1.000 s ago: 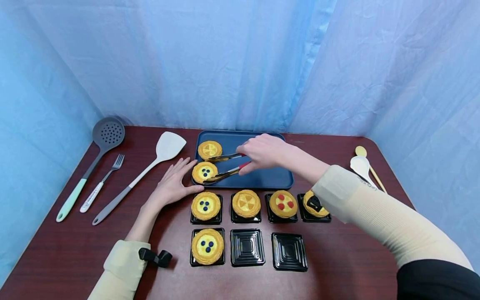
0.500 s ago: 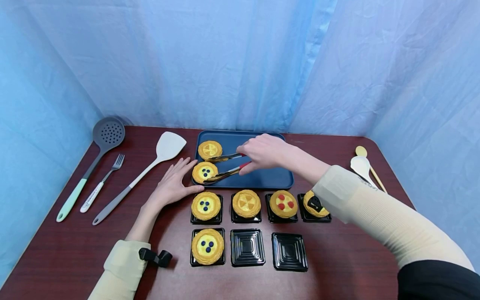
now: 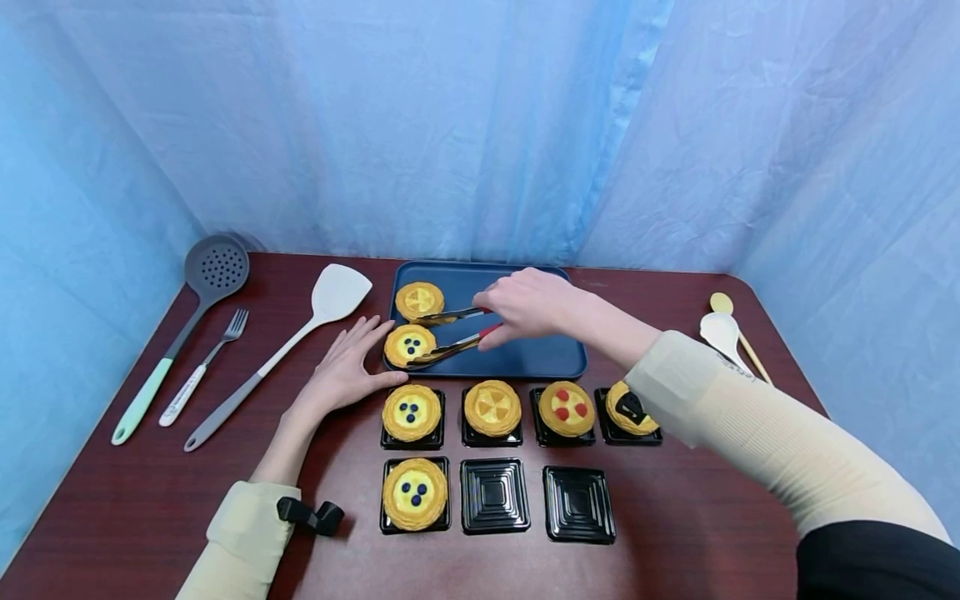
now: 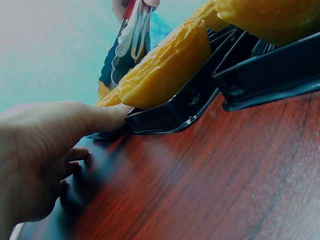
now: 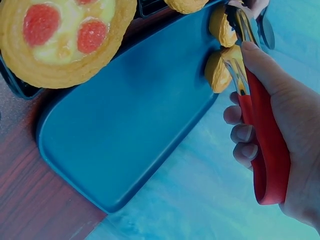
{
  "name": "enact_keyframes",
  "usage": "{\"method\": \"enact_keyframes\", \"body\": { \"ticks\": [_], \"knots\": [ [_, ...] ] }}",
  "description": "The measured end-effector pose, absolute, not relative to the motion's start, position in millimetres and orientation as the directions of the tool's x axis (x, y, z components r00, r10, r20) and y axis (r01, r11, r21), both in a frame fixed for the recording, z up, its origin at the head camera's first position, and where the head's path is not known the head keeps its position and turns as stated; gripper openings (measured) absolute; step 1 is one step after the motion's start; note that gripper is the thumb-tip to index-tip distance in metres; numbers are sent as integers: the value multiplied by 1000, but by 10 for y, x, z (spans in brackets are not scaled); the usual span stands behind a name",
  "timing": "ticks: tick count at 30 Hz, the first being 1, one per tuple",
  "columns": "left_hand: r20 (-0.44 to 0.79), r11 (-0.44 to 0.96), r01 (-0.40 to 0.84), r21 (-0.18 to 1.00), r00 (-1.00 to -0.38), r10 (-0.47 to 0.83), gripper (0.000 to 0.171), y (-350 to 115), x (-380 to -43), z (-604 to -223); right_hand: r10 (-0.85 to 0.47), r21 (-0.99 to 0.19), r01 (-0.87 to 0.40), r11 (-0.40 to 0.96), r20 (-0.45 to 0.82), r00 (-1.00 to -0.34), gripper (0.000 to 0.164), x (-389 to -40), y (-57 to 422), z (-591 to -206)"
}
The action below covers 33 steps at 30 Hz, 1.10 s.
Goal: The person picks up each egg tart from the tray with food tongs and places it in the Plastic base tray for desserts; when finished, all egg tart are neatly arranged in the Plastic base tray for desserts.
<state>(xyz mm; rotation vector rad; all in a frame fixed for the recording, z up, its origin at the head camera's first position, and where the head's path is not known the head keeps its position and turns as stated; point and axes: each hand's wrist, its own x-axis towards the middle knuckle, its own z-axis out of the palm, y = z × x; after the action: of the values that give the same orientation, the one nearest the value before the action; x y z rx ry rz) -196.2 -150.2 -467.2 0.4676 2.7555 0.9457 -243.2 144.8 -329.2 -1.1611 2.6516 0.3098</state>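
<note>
My right hand (image 3: 525, 307) grips the red handles of metal tongs (image 5: 267, 135), with thumb and fingers wrapped around them in the right wrist view. The spread tong arms straddle a blueberry-topped tart (image 3: 409, 344) at the near left of a blue tray (image 3: 517, 358). A tart with yellow wedges (image 3: 418, 298) sits just behind it. Whether the tong tips press the blueberry tart is unclear. Fingers spread, my left hand (image 3: 348, 367) lies at the tray's left edge, its thumb close to a black square holder (image 4: 165, 117) carrying another blueberry tart (image 3: 412, 412).
More topped tarts, including a red-topped tart (image 3: 567, 408), sit in black holders before the tray. Two bare holders, one a black square (image 3: 495, 494), lie nearer. At left are a skimmer (image 3: 217, 265), fork (image 3: 206, 367) and spatula (image 3: 339, 293); spoons (image 3: 723, 332) lie at right.
</note>
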Motion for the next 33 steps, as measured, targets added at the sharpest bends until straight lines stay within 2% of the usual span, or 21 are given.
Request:
{"method": "enact_keyframes", "body": {
  "ticks": [9,15,24,30,33],
  "knots": [
    [-76,740,236,629,-929,361,94,-1506,-1960,-4672,-684,106,-731,674,-284,-672,65,-2416,1497,-3218],
    [-75,743,236,626,-931,358,94,-1480,-1956,-4665,-706,84,-736,672,-226,-671,64,-2292,1724,-3018],
    [-72,746,238,622,-931,357,93,-1466,-1968,-4649,-776,60,-780,623,-85,-625,54,-1734,2315,-2722],
    [-69,748,236,620,-933,352,93,-1470,-1970,-4659,-847,67,-845,531,13,-532,56,-1310,2584,-2804],
    [-62,740,240,628,-933,355,94,-1474,-1965,-4653,-859,55,-858,511,16,-511,56,-1140,2649,-2885]
  ]
}}
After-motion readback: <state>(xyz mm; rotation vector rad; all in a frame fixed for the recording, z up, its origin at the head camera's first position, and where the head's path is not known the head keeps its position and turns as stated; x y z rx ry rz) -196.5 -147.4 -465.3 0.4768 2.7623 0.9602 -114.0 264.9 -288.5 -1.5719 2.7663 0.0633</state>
